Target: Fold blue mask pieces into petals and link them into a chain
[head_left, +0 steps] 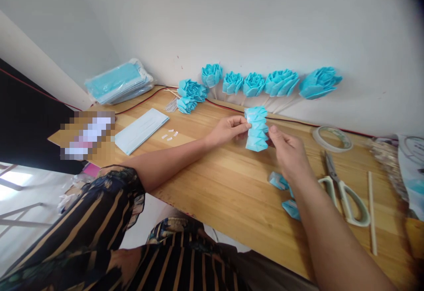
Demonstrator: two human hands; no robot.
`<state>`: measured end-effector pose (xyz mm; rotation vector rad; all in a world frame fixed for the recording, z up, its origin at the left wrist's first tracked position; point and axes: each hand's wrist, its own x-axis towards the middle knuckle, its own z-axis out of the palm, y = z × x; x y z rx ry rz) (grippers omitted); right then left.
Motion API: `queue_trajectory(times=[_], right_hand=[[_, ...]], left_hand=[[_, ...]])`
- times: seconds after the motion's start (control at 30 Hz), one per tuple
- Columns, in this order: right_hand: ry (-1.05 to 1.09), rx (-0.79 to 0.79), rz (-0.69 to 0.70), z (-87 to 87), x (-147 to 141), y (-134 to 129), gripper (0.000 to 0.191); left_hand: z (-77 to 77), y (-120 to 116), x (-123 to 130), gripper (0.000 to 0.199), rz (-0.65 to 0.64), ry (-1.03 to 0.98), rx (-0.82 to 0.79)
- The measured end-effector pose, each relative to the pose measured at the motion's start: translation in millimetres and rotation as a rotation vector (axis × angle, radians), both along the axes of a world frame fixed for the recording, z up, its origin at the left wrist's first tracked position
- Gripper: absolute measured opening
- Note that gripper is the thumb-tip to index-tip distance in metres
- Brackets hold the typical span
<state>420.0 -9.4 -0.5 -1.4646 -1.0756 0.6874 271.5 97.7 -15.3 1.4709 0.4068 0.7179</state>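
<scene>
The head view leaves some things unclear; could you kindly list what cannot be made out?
Head view:
Left hand: some fingers hidden behind the pleated blue strip.
Blue pieces: partly covered by the right forearm.
Object at far left: pixelated.
Printed bag: cut off by the right edge.

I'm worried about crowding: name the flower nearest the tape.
The rightmost flower, by the wall beyond the tape; every other flower is further left.

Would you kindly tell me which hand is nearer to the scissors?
The right hand, just left of the scissors; the left hand is farther left, holding the blue strip.
</scene>
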Motion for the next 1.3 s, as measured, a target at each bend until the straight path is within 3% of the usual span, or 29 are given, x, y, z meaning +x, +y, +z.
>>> queue_trajectory(times=[0.17, 0.4, 0.6, 0.9, 1.17, 1.3], right_hand=[[-0.131, -0.016, -0.003, 0.6, 3.6, -1.9, 0.029], [-0.193, -0.005, -0.013, -4.1, 6.2, -1.2, 0.032], [-0.277, 0.024, -0.051, -8.3, 7.6, -1.3, 0.044], [-0.117, -0.001, 0.029, 0.9, 4.2, -0.6, 0.045], [-0.178, 0.007, -0.043, 1.8, 4.6, -0.9, 0.034], [-0.169, 0.001, -0.049, 3.3, 3.3, -1.2, 0.034]], left_hand=[[0.1, -1.4, -1.2, 0.049, -0.062, -0.031, -0.043], [1.0, -3.2, -1.1, 0.044, -0.07, 0.064, -0.017], [0.4, -2.8, 0.4, 0.045, -0.132, 0.023, -0.013], [-2.2, 3.0, 0.4, 0.052, -0.011, -0.048, -0.006], [1.7, -2.1, -1.5, 0.055, -0.085, 0.1, -0.015], [3.2, -4.6, -2.0, 0.046, -0.11, 0.132, 0.031]])
